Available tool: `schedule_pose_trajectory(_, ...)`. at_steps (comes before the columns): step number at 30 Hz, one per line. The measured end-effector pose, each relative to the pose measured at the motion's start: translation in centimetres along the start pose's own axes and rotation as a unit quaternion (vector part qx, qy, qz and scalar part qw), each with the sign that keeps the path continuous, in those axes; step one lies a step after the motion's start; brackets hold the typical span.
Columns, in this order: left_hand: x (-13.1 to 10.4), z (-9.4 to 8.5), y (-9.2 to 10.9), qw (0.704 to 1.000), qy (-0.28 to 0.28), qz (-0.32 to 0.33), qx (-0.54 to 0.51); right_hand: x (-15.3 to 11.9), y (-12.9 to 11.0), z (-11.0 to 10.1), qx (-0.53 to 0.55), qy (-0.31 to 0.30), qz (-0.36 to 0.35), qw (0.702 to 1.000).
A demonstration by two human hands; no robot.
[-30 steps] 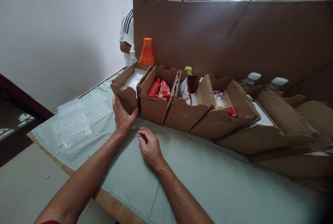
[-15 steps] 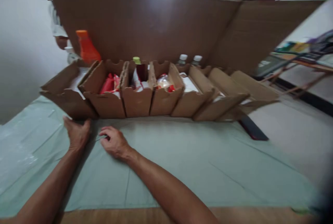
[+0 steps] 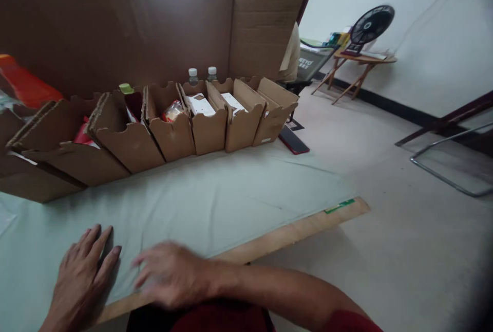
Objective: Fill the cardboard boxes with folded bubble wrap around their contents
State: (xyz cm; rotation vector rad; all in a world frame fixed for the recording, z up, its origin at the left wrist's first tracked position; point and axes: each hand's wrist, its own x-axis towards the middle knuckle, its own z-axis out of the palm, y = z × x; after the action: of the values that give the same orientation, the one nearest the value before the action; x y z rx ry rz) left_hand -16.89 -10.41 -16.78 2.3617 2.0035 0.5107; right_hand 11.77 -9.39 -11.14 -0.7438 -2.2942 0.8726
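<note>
My left hand (image 3: 82,270) lies palm down on the pale green cloth (image 3: 185,203), its fingers spread and holding nothing. To its right, near the table's front edge, is my right hand (image 3: 173,273), blurred by motion; its fingers look apart and nothing shows in them. Beyond both hands runs a row of open cardboard bins (image 3: 210,131). They contain a red packet (image 3: 83,134), a clear bag with red parts (image 3: 173,111) and white boxes (image 3: 200,105), among other items.
Behind the bins rises a tall cardboard panel (image 3: 154,34), with an orange bottle (image 3: 29,83) and two white-capped bottles in front of it. A dark phone-like slab (image 3: 294,140) rests at the cloth's far right. A fan (image 3: 372,24) stands on a small wooden table.
The view has swung to the right. Both hands have come back from beside the leftmost bins towards the table's front edge. My left hand now lies flat, and my right hand's curled fingers have loosened.
</note>
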Motion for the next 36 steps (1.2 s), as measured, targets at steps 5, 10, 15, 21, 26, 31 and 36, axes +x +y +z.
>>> schedule_pose_trajectory(5, 0.6, -0.4, 2.1, 0.999, 0.019, -0.028, 0.000, -6.2, 5.5, -11.1, -0.146, 0.148, 0.229, 0.951)
schedule_pose_trajectory(10, 0.8, -0.6, 2.8, 0.999, 0.019, -0.019, 0.027, -10.7, 6.8, -11.7, -0.228, 0.135, 0.289, 0.920)
schedule_pose_trajectory(15, 0.7, -0.5, 3.0, 0.998, 0.030, -0.005, 0.048, -11.2, 5.8, -10.8, -0.262, 0.121, 0.287, 0.913)
schedule_pose_trajectory(21, 0.8, -0.7, 3.3, 0.998, 0.038, 0.004, 0.058, -11.0, 6.2, -11.1, -0.284, 0.112, 0.283, 0.909)
schedule_pose_trajectory(26, 0.7, -0.4, 3.2, 0.997, 0.047, -0.002, 0.067, -11.0, 6.3, -10.9, -0.304, 0.107, 0.280, 0.904)
schedule_pose_trajectory(31, 0.7, 0.1, 2.7, 0.995, 0.056, 0.018, 0.084, -11.0, 6.7, -10.8, -0.320, 0.108, 0.276, 0.900)
schedule_pose_trajectory(36, 0.5, 0.2, 2.5, 0.992, 0.068, 0.037, 0.097, -11.2, 7.2, -10.6, -0.334, 0.105, 0.271, 0.897)
